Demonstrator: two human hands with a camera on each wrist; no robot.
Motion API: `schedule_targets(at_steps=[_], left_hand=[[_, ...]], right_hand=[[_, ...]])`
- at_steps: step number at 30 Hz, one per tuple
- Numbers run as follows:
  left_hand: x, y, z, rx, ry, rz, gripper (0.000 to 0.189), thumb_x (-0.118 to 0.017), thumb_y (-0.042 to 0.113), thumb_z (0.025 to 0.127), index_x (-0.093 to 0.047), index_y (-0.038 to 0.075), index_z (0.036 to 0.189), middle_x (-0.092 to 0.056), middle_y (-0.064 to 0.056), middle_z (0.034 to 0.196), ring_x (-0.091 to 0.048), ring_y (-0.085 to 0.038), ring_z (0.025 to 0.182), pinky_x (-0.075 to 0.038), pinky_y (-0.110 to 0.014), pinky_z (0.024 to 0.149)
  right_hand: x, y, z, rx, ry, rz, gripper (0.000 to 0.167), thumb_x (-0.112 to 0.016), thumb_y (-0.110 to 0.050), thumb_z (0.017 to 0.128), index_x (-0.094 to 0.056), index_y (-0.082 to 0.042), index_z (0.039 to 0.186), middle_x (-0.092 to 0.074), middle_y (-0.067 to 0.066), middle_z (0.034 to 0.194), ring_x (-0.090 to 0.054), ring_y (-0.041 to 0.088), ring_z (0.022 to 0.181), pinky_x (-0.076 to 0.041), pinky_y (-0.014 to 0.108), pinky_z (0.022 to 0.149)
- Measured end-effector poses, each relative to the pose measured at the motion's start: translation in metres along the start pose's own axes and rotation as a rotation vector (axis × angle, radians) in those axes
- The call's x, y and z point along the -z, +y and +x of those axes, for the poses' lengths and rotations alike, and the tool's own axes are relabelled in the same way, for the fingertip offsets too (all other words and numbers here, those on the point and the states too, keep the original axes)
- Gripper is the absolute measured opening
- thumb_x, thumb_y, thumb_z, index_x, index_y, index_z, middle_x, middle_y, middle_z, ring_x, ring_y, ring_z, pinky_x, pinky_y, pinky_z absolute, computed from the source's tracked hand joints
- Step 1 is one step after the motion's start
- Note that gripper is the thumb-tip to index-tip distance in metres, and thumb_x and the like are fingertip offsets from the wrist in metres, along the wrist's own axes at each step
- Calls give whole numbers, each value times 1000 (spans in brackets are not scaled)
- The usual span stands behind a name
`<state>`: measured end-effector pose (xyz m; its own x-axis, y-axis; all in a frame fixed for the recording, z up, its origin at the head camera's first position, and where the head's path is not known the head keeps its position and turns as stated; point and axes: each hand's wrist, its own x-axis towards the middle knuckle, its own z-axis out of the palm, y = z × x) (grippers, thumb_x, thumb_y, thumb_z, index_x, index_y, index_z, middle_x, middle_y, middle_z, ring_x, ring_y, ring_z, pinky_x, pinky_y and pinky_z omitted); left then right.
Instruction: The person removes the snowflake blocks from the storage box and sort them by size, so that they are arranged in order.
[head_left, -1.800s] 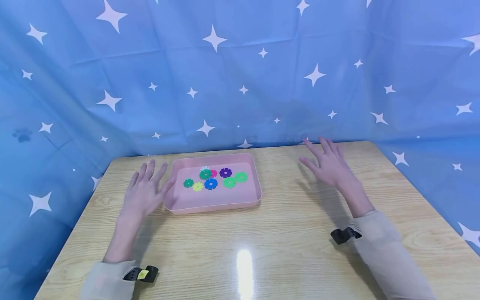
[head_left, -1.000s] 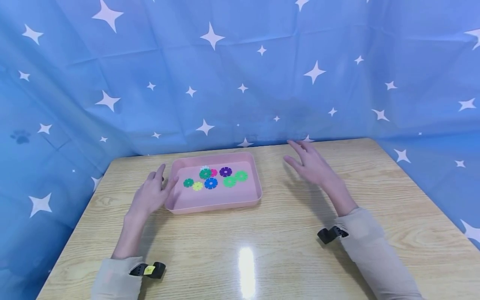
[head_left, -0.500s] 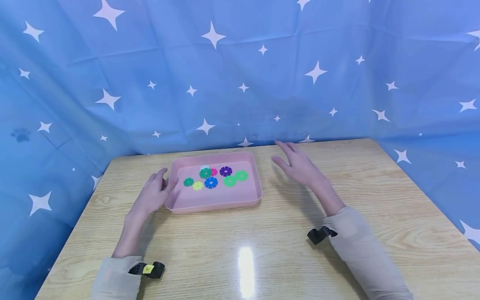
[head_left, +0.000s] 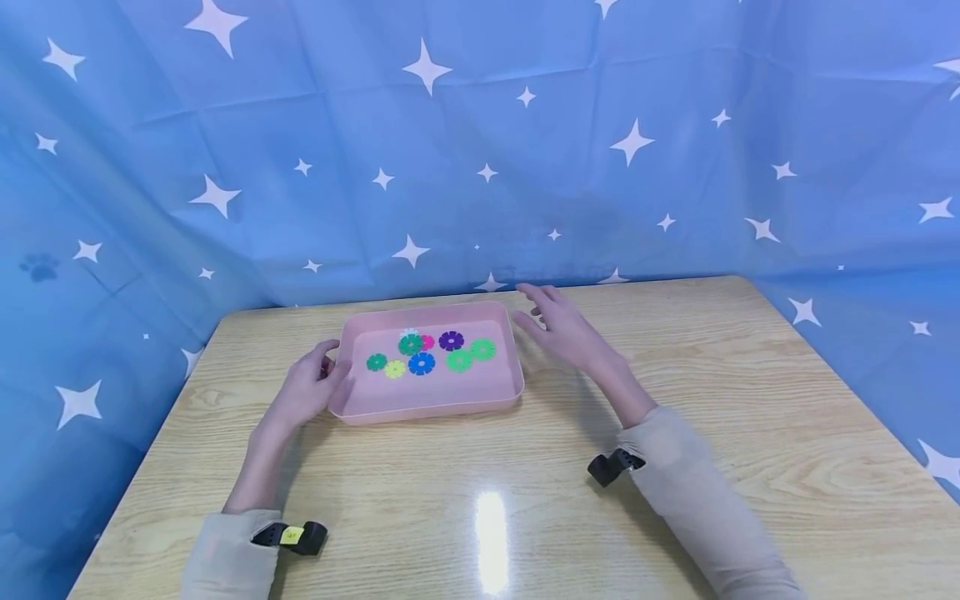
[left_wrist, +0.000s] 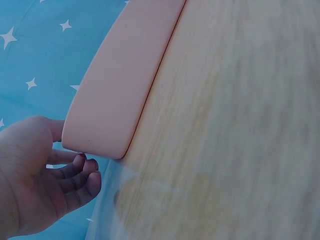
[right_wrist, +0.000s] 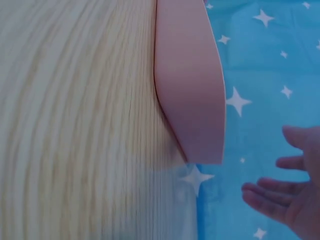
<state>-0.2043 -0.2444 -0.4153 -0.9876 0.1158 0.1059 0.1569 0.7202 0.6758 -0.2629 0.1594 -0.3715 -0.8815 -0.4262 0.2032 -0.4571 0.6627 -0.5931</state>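
Note:
A pink tray (head_left: 442,397) rests on the table with several notched plastic discs inside, among them a blue disc (head_left: 422,363), a purple disc (head_left: 451,340) and a yellow disc (head_left: 395,369). My left hand (head_left: 302,390) grips its left wall, thumb over the rim and fingers curled outside. In the left wrist view, the hand (left_wrist: 32,175) pinches the corner of the tray (left_wrist: 112,90). Just off the right wall, my right hand (head_left: 570,335) hovers with fingers spread. The right wrist view shows that hand (right_wrist: 295,187) apart from the tray (right_wrist: 192,90).
The wooden table (head_left: 420,500) spreads out in front of the tray and to its right. A blue curtain (head_left: 480,125) with white stars hangs behind it. Each wrist wears a black camera, such as the one on the left wrist (head_left: 300,537).
My right hand has moved left, from well out to the right up to the tray's right side. My left hand has curled its fingers and taken hold of the tray's left wall.

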Motion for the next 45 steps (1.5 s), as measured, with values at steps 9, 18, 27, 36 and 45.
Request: schedule_targets(at_steps=[9, 18, 27, 36, 45], left_hand=[[-1, -7, 1, 19, -3, -29, 46, -51, 13, 103, -44, -11, 142, -58, -13, 94, -53, -23, 79, -44, -34, 68], [0, -7, -1, 30, -1, -60, 44, -52, 10, 103, -46, -11, 141, -58, -14, 94, -52, -20, 75, -44, -28, 61], [2, -1, -4, 20, -16, -103, 44, -52, 9, 103, -44, -13, 141, -57, -15, 96, -53, -18, 71, -44, -26, 58], [0, 2, -2, 6, -37, -147, 44, -52, 7, 103, -43, -15, 140, -56, -16, 97, -54, -17, 68, -45, -26, 55], [-4, 0, -1, 23, -44, -171, 43, -51, 6, 103, -43, -12, 141, -55, -16, 97, -55, -18, 67, -46, -27, 54]], right_hand=[[-18, -16, 12, 21, -26, 78, 57, -53, -34, 106, -39, -2, 152, -51, 25, 134, -61, 33, 112, -51, 47, 94], [-40, -27, 20, 71, -9, 148, 51, -58, -19, 103, -44, 4, 146, -56, 29, 129, -63, 36, 108, -53, 45, 94], [-59, -40, 23, -73, -27, 153, 52, -59, -18, 102, -44, 4, 147, -51, 24, 141, -57, 38, 121, -48, 47, 102], [-70, -46, 22, -216, -103, 142, 58, -58, -23, 103, -37, -1, 153, -46, 20, 150, -48, 38, 135, -40, 51, 110], [-76, -41, 23, -222, -91, 92, 57, -65, -10, 97, -44, 2, 148, -54, 22, 141, -50, 35, 133, -42, 47, 108]])
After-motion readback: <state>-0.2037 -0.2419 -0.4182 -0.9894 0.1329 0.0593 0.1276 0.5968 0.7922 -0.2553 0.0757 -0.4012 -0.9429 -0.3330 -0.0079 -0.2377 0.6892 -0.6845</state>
